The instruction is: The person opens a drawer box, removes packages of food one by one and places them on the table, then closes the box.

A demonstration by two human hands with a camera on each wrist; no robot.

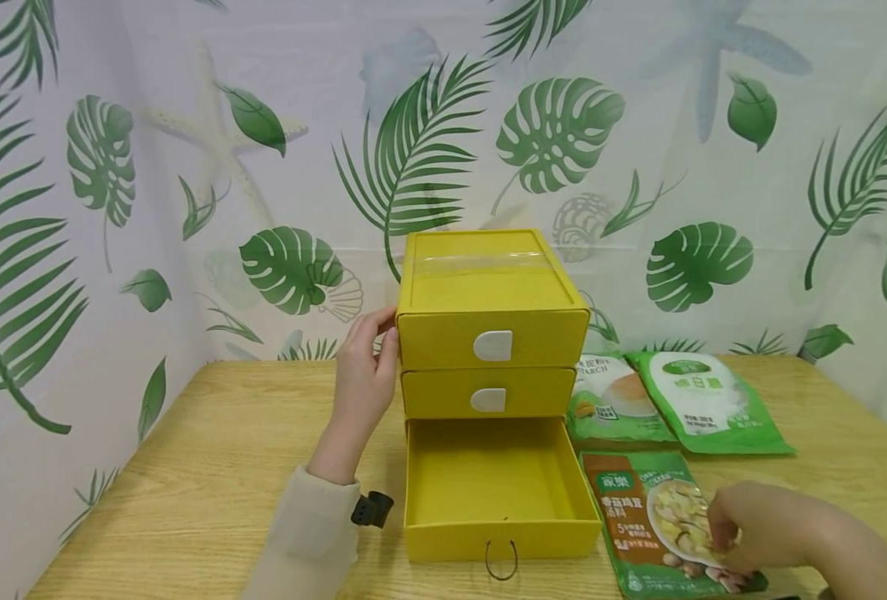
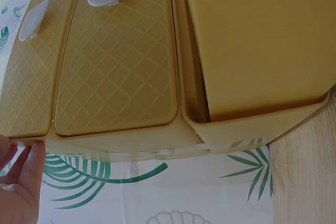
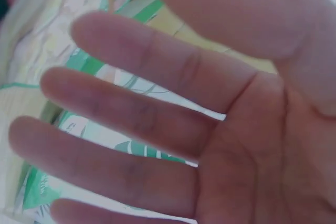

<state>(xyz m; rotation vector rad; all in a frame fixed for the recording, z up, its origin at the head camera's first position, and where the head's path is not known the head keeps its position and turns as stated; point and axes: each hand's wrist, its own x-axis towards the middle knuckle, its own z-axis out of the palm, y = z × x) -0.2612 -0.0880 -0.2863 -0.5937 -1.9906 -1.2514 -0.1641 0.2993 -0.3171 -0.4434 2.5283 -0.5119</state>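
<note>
A yellow drawer cabinet (image 1: 494,287) with white tabs on its upper two drawers stands mid-table. Its bottom drawer (image 1: 499,475), with a thin loop at the front, is pulled out and has nothing in it. My left hand (image 1: 367,375) touches the cabinet's upper left side; in the left wrist view its fingertips (image 2: 35,153) lie against the edge. Over a green and brown soup-mix packet (image 1: 627,517) hovers my right hand (image 1: 769,529). The right wrist view shows its fingers (image 3: 142,103) spread and fairly straight, with nothing held; contact with the packet cannot be told.
Behind the soup packet lie a starch bag (image 1: 616,408) and another green and white bag (image 1: 702,400), right of the cabinet. The wooden table (image 1: 263,467) runs back to a leaf-print cloth (image 1: 443,150).
</note>
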